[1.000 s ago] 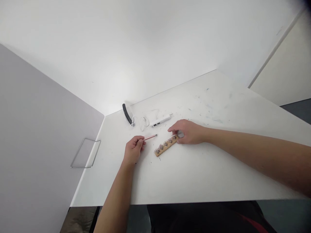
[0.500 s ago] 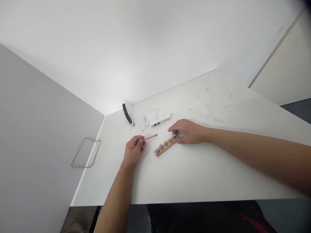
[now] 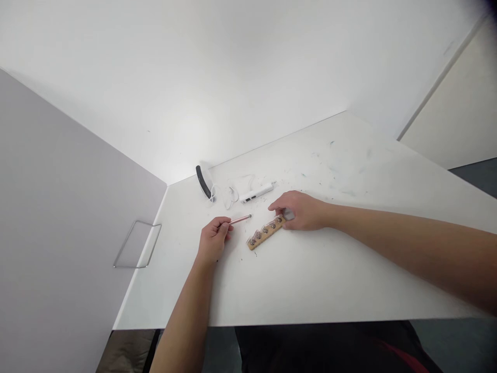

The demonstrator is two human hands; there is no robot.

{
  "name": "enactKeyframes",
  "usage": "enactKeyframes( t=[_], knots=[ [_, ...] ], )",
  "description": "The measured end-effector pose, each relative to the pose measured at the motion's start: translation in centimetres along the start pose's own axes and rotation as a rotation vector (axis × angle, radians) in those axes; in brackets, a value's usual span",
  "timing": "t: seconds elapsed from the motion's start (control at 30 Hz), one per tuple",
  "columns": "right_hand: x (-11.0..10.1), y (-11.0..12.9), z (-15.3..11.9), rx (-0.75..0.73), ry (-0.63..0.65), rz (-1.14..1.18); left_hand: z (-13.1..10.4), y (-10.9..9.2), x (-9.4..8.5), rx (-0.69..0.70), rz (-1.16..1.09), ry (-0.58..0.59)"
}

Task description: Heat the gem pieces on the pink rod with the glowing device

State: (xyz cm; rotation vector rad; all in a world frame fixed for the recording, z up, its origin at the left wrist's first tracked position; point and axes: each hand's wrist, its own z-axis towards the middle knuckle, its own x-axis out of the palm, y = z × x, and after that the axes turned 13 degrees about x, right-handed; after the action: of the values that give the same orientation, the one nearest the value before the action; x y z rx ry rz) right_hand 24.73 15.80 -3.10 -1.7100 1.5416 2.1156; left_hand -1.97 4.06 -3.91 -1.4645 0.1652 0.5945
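My left hand (image 3: 214, 239) is closed in a pinch around a thin pink stick (image 3: 239, 219) with a small silvery ball at its far end. That ball points right and stays off the wooden strip. My right hand (image 3: 305, 211) curls around the right end of a light wooden strip (image 3: 267, 237), which lies slanted on the white table. Along the strip runs a row of several shiny round metal pieces, with clear plastic tabs beside them. Something greyish and see-through shows between the thumb and fingers of my right hand. The strip's right tip is hidden by that hand.
Behind the hands lies a slim white device (image 3: 257, 192) with dark buttons. A white cable (image 3: 232, 196) loops beside it, near a curved black handle (image 3: 202, 181) by the wall. At left, a wire frame (image 3: 136, 244) sits on the table's edge (image 3: 134, 280). Bluish smudges mark the back right.
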Motion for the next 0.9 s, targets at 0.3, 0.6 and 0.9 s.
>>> enactKeyframes(
  t=[0.3, 0.6, 0.9],
  knots=[
    [-0.12, 0.25, -0.08, -0.003, -0.012, 0.001, 0.0, -0.1, 0.01, -0.004, 0.008, 0.002],
    [-0.03, -0.04, -0.02, 0.001, -0.004, 0.012, -0.09, 0.04, 0.04, -0.018, -0.016, -0.007],
    [0.03, -0.02, -0.06, 0.004, -0.013, 0.022, -0.01, 0.2, -0.02, -0.023, -0.019, -0.005]
  ],
)
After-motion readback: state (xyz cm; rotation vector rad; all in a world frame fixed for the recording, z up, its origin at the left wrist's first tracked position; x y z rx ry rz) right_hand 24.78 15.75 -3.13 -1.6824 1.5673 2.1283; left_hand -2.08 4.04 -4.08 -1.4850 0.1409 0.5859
